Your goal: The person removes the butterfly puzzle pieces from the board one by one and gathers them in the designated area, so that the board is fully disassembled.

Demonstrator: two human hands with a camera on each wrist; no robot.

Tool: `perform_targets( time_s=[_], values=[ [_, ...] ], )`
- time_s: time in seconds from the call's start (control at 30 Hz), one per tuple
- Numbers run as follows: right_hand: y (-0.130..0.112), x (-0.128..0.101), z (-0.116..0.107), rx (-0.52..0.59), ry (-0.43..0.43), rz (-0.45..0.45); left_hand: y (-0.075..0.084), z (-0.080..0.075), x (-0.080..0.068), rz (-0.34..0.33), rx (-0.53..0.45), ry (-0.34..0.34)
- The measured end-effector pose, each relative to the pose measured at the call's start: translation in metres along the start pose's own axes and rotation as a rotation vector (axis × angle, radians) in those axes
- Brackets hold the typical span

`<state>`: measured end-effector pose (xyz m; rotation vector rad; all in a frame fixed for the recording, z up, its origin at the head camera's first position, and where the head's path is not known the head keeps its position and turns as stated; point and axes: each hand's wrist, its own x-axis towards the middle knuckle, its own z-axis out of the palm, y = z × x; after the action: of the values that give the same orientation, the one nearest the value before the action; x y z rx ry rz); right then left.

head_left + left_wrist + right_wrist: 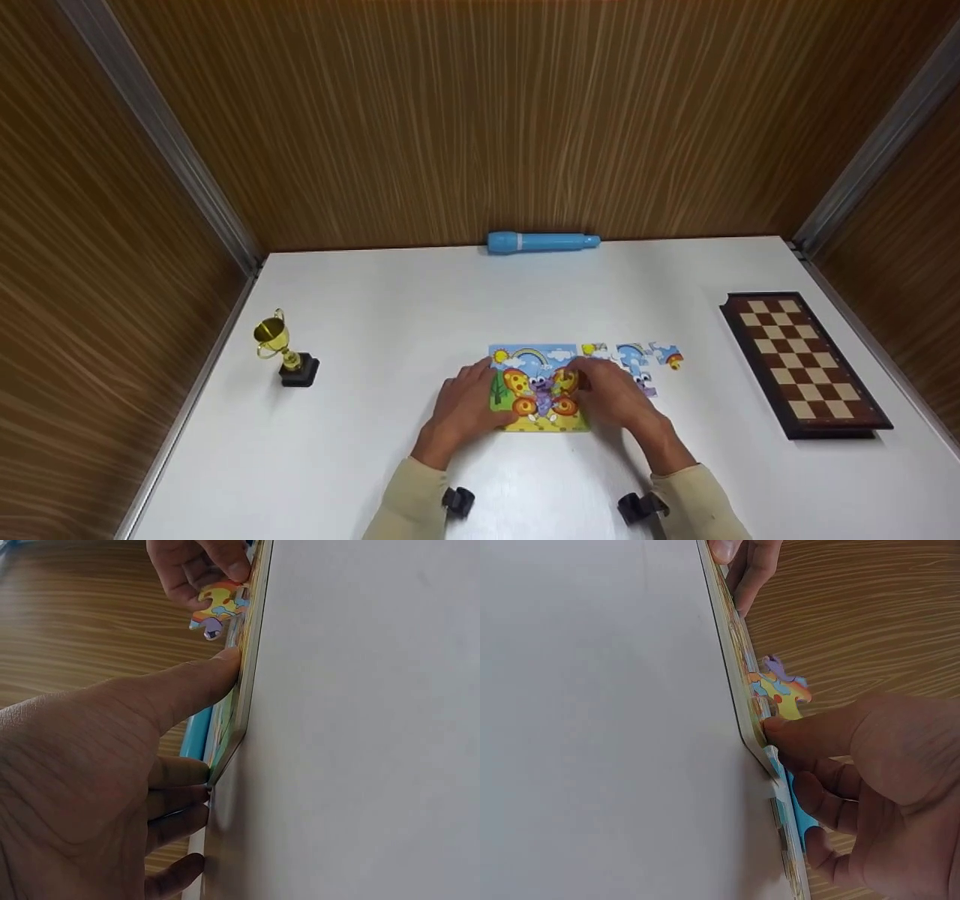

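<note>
A jigsaw puzzle board [544, 426] with a butterfly picture lies flat on the white table. My left hand [466, 405] holds the board at its left side, the thumb on the near part and the fingertips along the left edge. From the right, my right hand [616, 391] pinches a yellow, orange and purple puzzle piece [781, 690] between thumb and fingers. That piece stands tilted up above the board, as the right wrist view shows. Beyond the right hand lie loose puzzle pieces [634, 354], some partly hidden by it.
A gold trophy cup [274, 336] on a black base stands at the left. Against the back wall lies a blue pen-shaped object [551, 241]. A chessboard [806, 360] is near the right edge. Wood-grain panels [480, 120] enclose the back and sides.
</note>
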<state>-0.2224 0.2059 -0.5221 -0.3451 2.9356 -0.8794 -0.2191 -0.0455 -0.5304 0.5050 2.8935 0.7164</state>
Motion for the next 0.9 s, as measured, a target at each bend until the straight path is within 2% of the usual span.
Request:
perform_targets(
  time_s=[0.2, 0.43, 0.57, 0.73, 0.9],
  values=[
    [0.001, 0.000, -0.003, 0.010, -0.019, -0.077, 0.001, -0.001, 0.002, 0.009, 0.012, 0.001],
    [0.000, -0.001, -0.006, 0.039, -0.036, -0.039, 0.001, 0.001, 0.002, -0.012, 0.001, -0.011],
    [0.000, -0.001, -0.004, 0.014, -0.048, -0.029, 0.001, 0.001, 0.001, -0.018, -0.011, -0.013],
    [0.001, -0.001, -0.003, 0.002, -0.047, -0.057, 0.004, 0.000, 0.001, -0.023, 0.005, -0.012],
    [0.003, 0.000, -0.003, 0.017, -0.040, -0.115, 0.015, 0.004, 0.001, -0.068, 0.056, 0.002]
  ],
)
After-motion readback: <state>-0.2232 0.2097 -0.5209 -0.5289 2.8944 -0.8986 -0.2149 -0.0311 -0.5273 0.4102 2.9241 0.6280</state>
